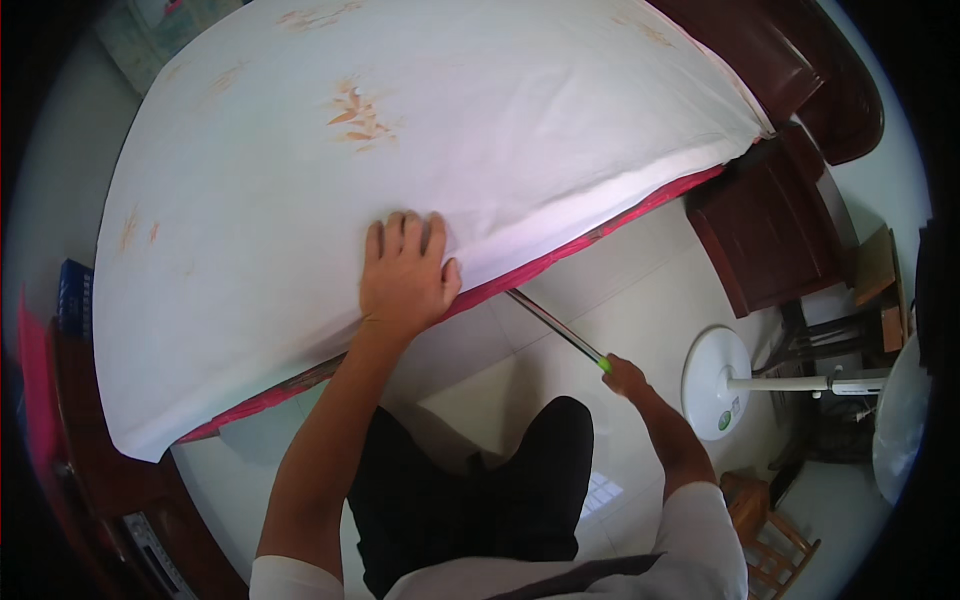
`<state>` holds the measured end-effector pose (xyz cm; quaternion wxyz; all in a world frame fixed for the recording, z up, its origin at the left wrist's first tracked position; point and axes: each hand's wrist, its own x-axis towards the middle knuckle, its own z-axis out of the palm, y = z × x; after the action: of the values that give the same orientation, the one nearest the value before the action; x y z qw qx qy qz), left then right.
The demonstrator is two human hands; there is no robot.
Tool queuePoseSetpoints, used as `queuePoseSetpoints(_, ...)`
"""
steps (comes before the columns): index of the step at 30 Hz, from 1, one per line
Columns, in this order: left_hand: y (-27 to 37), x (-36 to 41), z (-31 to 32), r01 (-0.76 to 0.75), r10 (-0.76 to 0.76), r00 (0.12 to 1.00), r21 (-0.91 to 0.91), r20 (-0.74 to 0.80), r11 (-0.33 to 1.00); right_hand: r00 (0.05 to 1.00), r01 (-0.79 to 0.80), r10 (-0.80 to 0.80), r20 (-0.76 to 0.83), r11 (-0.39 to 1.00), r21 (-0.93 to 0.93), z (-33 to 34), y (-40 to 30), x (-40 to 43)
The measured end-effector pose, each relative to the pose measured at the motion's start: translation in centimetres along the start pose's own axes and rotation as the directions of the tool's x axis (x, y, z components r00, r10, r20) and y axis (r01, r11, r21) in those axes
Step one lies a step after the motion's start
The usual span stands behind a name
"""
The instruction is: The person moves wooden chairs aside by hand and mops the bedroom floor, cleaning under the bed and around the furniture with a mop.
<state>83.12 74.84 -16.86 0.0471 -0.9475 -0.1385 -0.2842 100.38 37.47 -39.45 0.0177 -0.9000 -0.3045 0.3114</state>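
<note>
My left hand (406,274) rests flat, fingers spread, on the near edge of a bed (247,150) covered by a white sheet with orange leaf prints. Below the sheet's edge runs a strip of red fabric (555,257). Low at the right, my right hand (625,376) grips a metal pole (559,328) at its green-collared end. The pole slants away beneath the bed, and its far end is hidden there.
A dark wooden nightstand (772,225) stands beside the brown headboard (757,52). To my right is a standing fan's round white base (712,382), near a wooden chair (772,540). A dark cabinet (112,427) holding a silver device (157,555) stands left. Pale tiles (480,375) cover the floor.
</note>
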Motion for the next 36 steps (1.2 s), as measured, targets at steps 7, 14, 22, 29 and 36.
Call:
queuePoseSetpoints(7, -1.5, -1.1, -1.0, -0.025, 0.027, 0.997, 0.03, -0.068, 0.999, 0.992, 0.02, -0.041, 0.123, 0.985, 0.169, 21.1, -5.5, -15.5)
queuePoseSetpoints(14, 5.8, -15.2, 5.7, -0.334, 0.399, 0.917, -0.572, -0.013, 0.749, 0.924, -0.214, 0.102, 0.368, 0.937, 0.277, 27.6, -1.0, -36.0)
queuePoseSetpoints(22, 11.4, -29.6, 11.1, 0.219, 0.168, 0.657, -0.4, 0.735, 0.89, 0.673, -0.04, 0.065, 0.737, 0.998, -0.051, 26.2, 6.5, -36.0)
queuePoseSetpoints(29, 3.3, -28.8, 12.1, 0.088, 0.033, 0.85, -0.204, 0.525, 0.975, 0.931, 0.07, -0.044, 0.363, 0.996, -0.058, 20.4, 2.0, -23.7)
queuePoseSetpoints(36, -4.0, -20.7, -4.7, -0.128, 0.234, 0.928, -0.341, 0.29, 0.931, 0.932, 0.357, -0.36, -0.03, 0.906, 0.228, 13.5, -22.4, -4.5)
